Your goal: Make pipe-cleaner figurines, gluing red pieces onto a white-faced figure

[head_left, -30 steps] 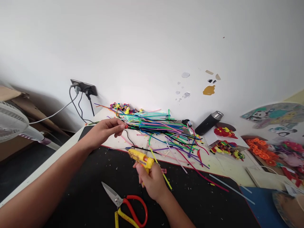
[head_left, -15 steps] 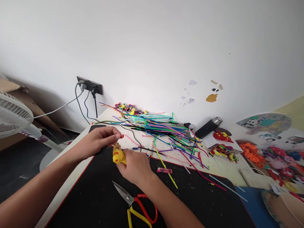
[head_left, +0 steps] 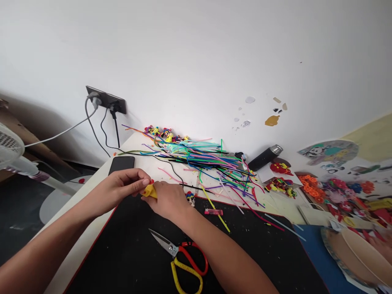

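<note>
In the head view my left hand [head_left: 124,188] is closed in a pinch on a small red piece [head_left: 152,181], mostly covered by the fingertips. My right hand [head_left: 171,202] wraps round a yellow glue gun [head_left: 149,192], whose front end sits right beside the left fingertips. Whether it touches the red piece I cannot tell. Below the hands, scissors [head_left: 170,247] with one red and one yellow handle lie slightly spread on the black mat [head_left: 122,249]. A small figure with a red and blue top [head_left: 190,198] lies just past my right wrist, near a pink lighter [head_left: 213,212].
A heap of coloured craft stems [head_left: 199,157] spreads along the wall, with small colourful figures [head_left: 167,134] behind it. A black phone [head_left: 121,163], a dark flask [head_left: 266,157] and a white fan [head_left: 10,143] stand or lie around. Black cords run from the wall socket [head_left: 105,99].
The glue gun has turned and come closer to my left fingertips, with its body now more hidden by my right hand. The view has shifted slightly, exposing the phone and the small figure.
</note>
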